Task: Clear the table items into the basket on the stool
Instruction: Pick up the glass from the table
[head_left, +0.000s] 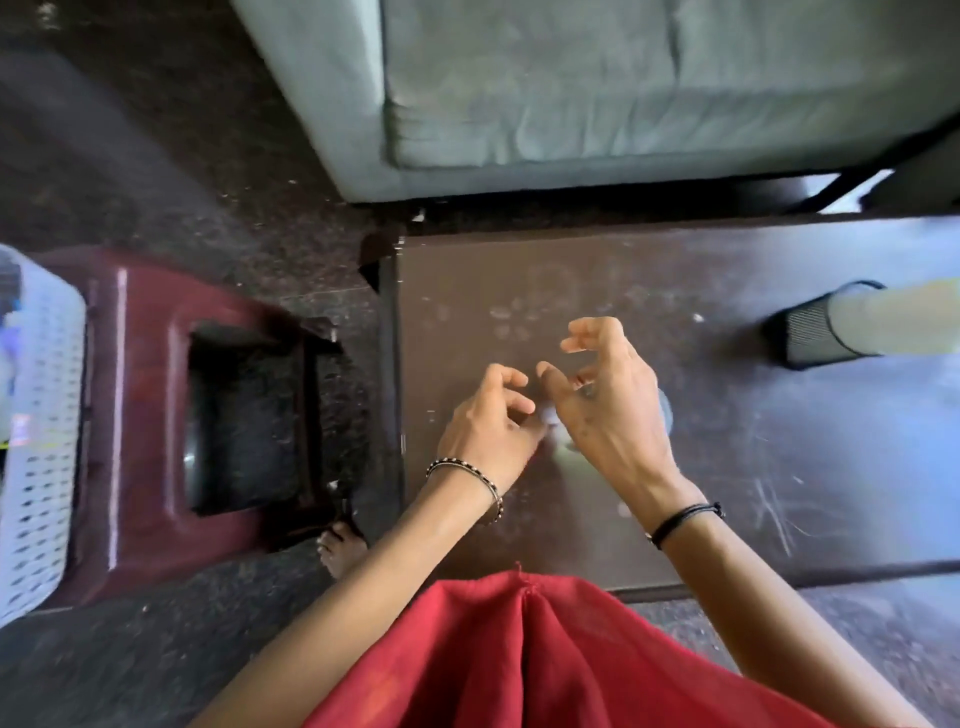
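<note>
First, sofa (571, 78): grey cushions along the far side, behind the table.
Table (779, 467): dark, scuffed top at centre and right; its near edge meets the person's red garment (519, 649).
Stool (140, 389): maroon plastic, on the floor just left of the table.
Basket (47, 415): white and perforated, on the stool's left part, cut by the frame edge; blurred coloured shapes lie inside.
Pen holder (810, 327): black mesh, tipped on its side at the table's far right, something pale sticking out.
Right hand (608, 410): over the table's left part, fingers half curled and spread, nothing plainly in them.
Left hand (488, 421): just beside it, loosely curled, seemingly holding nothing.
Pale smear (553, 421): between and under the hands, too blurred to name.
Progress: probably well along, since some things seem to be in the basket; the pen holder, and perhaps the smear, are left to clear.
</note>
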